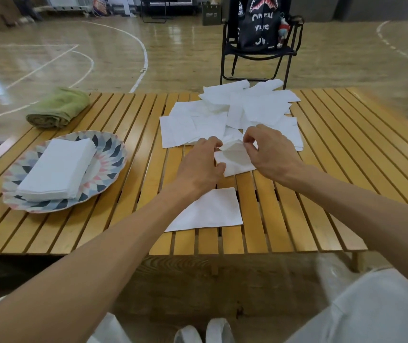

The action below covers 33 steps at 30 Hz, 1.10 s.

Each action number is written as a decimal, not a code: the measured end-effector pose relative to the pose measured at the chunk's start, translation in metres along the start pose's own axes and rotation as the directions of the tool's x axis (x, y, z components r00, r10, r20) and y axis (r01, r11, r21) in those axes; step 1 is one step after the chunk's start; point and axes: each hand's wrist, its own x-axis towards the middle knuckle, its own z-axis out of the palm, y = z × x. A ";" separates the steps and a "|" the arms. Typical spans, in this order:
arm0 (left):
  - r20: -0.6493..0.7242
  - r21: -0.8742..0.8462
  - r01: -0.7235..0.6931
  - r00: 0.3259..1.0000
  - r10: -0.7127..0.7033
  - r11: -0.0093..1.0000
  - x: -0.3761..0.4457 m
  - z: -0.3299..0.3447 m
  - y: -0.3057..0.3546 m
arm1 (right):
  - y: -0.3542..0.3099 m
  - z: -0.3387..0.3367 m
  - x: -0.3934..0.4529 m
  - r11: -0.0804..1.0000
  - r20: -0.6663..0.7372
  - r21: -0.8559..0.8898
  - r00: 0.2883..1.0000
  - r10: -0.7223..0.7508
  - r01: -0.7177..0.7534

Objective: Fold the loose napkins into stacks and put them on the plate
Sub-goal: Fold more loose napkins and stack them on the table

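Both hands hold one white napkin (235, 160) at the middle of the slatted wooden table (321, 169). My left hand (201, 167) pinches its left edge and my right hand (269, 149) pinches its upper right corner, lifting a flap. Behind them lies a loose pile of unfolded napkins (237, 115). A flat napkin (210, 211) lies near the front edge, partly under my left forearm. At the left, the patterned plate (110, 149) carries a neat stack of folded napkins (57, 169).
A rolled green towel (58, 107) lies at the table's back left. A black folding chair (260, 50) with a dark bag stands behind the table. The table's front edge is near my knees and shoes.
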 end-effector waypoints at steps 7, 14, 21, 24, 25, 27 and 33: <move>-0.176 0.127 -0.017 0.984 0.039 0.992 0.001 -0.016 0.012 | -0.023 -0.034 -0.002 0.989 -0.056 0.077 0.990 -0.126 0.130; -0.227 -0.247 -0.051 0.974 -0.006 0.968 -0.011 -0.055 0.022 | -0.032 -0.049 -0.005 0.954 -0.099 0.291 0.994 -0.046 0.073; -0.196 -0.576 0.053 0.960 -0.200 0.816 -0.035 -0.078 0.007 | -0.025 -0.043 -0.023 0.343 0.417 0.807 0.875 0.245 -0.481; -0.054 -0.658 0.205 0.947 -0.317 0.725 -0.046 -0.075 -0.004 | -0.025 -0.034 -0.034 0.180 0.539 0.787 0.800 0.264 -0.590; -0.010 -0.650 0.260 0.937 -0.350 0.714 -0.050 -0.073 -0.007 | -0.026 -0.031 -0.037 0.218 0.552 0.758 0.782 0.289 -0.615; 0.059 -0.592 0.344 0.920 -0.387 0.729 -0.058 -0.071 -0.013 | -0.028 -0.023 -0.044 0.313 0.555 0.692 0.757 0.345 -0.650; 0.137 -0.376 0.391 0.920 -0.367 0.840 -0.080 -0.072 -0.019 | -0.028 -0.011 -0.059 0.453 0.544 0.572 0.729 0.414 -0.684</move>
